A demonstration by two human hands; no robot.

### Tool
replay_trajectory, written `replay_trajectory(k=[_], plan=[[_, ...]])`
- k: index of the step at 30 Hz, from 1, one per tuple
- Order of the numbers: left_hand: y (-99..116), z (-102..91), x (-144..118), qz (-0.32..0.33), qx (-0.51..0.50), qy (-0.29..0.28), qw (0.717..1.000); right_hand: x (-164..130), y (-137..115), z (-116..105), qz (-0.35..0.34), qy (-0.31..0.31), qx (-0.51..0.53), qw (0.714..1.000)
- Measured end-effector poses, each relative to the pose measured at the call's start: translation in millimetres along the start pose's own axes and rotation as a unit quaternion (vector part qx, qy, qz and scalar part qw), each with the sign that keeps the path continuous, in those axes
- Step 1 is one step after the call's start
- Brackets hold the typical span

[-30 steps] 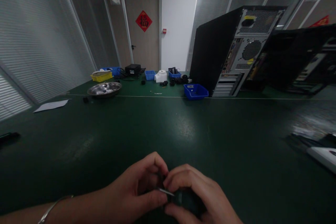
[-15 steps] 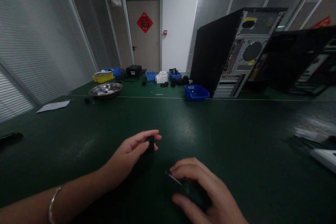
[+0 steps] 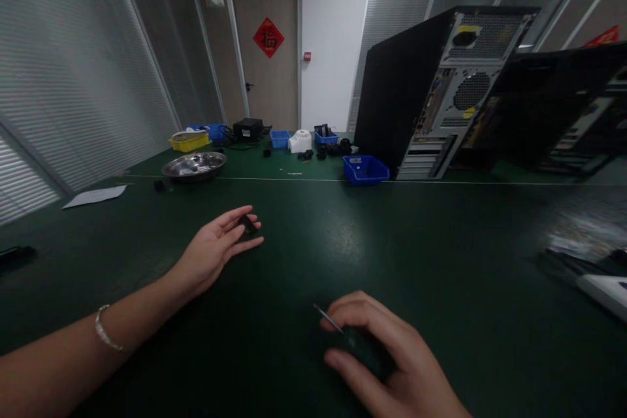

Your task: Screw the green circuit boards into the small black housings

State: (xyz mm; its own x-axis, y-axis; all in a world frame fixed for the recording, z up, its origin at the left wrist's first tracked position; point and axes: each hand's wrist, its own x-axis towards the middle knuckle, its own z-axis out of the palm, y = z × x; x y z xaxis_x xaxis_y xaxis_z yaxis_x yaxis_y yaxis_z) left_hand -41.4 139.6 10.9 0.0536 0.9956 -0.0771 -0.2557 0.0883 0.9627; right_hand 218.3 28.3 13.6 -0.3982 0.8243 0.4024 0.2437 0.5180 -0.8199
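Observation:
Over the dark green tabletop (image 3: 289,274), my left hand (image 3: 215,245) pinches a small black part (image 3: 248,225) between thumb and fingers, the other fingers spread. What kind of part it is does not show clearly. Lower right, my right hand (image 3: 386,353) curls around the dark green handle of a screwdriver (image 3: 360,346). Its thin metal shaft sticks out past the forefinger, pointing up and left. The two hands are well apart, and the screwdriver does not touch the black part.
A steel dish (image 3: 194,167) stands at the back left, near a yellow bin (image 3: 190,142) and a sheet of paper (image 3: 95,196). A blue bin (image 3: 365,170) sits before a black computer tower (image 3: 406,85). Small black parts (image 3: 336,149) and a white housing (image 3: 300,141) lie farther back.
My left hand has moved left and farther away across the table with the black part, its fingers spreading wider. My right hand stays in nearly the same place with the screwdriver.

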Motion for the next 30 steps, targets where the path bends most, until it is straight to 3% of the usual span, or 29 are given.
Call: replay_trajectory(k=[5,13,30], plan=[[2.3,-0.1,0.7,-0.004,-0.005,0.018,1.0,-0.9,-1.3,-1.0,0.021,-0.005,-0.007,1.0],[-0.9,-5.4,1.6,-0.006,-0.007,-0.024,1.0,0.1,-1.3,-1.4,0.028,-0.009,-0.008,1.0],[-1.9,-8.4,2.2,-0.012,0.025,-0.027,0.999,0.8,-0.5,-0.7,0.062,-0.025,-0.005,0.998]])
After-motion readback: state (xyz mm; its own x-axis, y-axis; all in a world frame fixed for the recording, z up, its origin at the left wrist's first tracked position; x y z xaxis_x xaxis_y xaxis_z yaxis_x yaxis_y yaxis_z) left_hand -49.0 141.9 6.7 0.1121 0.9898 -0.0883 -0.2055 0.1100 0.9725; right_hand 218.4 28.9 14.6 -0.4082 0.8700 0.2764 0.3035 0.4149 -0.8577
